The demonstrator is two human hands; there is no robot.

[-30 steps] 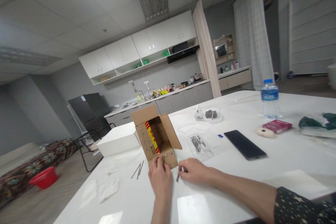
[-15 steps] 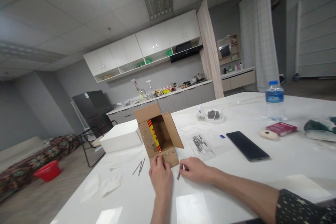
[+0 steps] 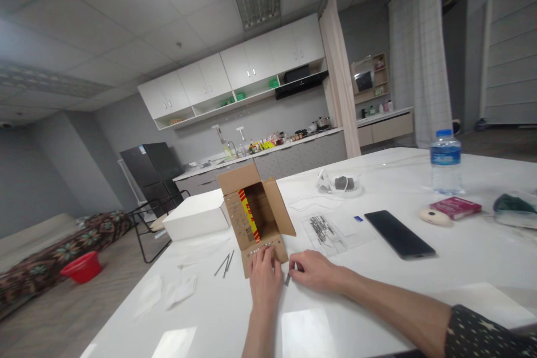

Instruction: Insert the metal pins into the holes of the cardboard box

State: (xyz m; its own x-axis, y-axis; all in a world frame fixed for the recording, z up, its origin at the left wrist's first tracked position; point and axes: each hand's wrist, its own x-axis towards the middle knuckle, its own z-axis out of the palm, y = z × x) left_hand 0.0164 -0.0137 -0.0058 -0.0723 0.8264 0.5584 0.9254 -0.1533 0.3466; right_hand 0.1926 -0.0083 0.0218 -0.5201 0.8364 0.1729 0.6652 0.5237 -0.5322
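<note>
Pinching slim grey metal nail in right hand, the nearer; slanted lengthwise toward near edge of glossy white table, just right of left hand; resting left, unclenched, gripping nothing visible, on near flap of open brown cardboard box.

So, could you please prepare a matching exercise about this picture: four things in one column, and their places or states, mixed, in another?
1. left hand
2. right hand
3. phone
4. bottle

A. upright, with a blue cap
B. holding a small metal piece
C. lying flat, dark
D. on the cardboard box

Pairs: 1-D; 2-B; 3-C; 4-A
</note>
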